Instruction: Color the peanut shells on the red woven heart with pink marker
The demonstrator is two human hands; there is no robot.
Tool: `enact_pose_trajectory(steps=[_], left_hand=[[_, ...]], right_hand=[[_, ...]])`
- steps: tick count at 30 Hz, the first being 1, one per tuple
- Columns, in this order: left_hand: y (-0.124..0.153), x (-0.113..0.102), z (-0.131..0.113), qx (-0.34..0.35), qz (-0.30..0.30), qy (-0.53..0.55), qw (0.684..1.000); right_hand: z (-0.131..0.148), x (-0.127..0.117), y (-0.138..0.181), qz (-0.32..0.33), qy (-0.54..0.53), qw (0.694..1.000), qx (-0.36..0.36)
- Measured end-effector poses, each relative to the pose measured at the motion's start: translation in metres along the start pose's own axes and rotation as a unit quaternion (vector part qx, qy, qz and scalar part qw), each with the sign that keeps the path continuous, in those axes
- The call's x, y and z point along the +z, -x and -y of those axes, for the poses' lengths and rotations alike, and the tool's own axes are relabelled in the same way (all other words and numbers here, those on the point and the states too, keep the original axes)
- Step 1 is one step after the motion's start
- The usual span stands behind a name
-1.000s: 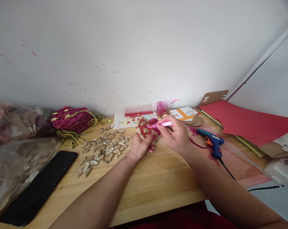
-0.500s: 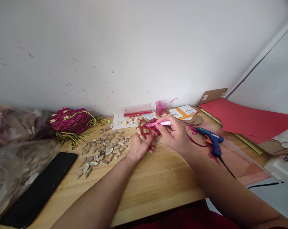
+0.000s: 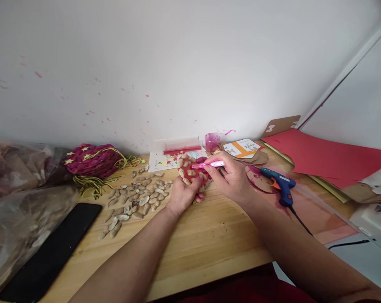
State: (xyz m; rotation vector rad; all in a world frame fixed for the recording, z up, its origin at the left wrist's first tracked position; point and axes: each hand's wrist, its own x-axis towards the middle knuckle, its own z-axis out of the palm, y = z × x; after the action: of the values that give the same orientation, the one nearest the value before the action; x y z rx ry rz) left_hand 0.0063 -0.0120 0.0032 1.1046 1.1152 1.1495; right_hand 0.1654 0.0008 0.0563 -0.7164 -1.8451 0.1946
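Observation:
My left hand (image 3: 186,192) is closed on the near edge of a red disc (image 3: 187,171) studded with peanut shells, its thumb lying on top. Some shells on the disc's right side are coloured magenta; those on the left are plain tan. In my right hand (image 3: 230,174) is a pink-and-white marker (image 3: 214,164), pinched between thumb and fingers. The marker's pink end points left and meets the disc among the shells; whether the tip touches a shell or the red ground I cannot tell. Loose peanut shells (image 3: 142,198) lie spread to the left of my left hand.
Left are a black phone (image 3: 54,250), plastic bags (image 3: 16,227) and a stack of magenta peanut-shell discs (image 3: 92,160) with yellow cords. Behind the hands stand a sheet with star stickers (image 3: 160,162) and a pink-stained cup (image 3: 212,142). Right lie a blue glue gun (image 3: 283,187) and red card (image 3: 329,155).
The view has shifted very slightly. My right hand and the marker have moved a touch left; my left hand keeps its hold on the disc.

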Motion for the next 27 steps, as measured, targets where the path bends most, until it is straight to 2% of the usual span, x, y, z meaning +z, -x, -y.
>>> enact_pose_trajectory(steps=[27], left_hand=[[-0.0016, -0.002, 0.0004, -0.003, 0.006, 0.018, 1.0]], right_hand=[[-0.0027, 0.0008, 0.0009, -0.002, 0.006, 1.0, 0.009]])
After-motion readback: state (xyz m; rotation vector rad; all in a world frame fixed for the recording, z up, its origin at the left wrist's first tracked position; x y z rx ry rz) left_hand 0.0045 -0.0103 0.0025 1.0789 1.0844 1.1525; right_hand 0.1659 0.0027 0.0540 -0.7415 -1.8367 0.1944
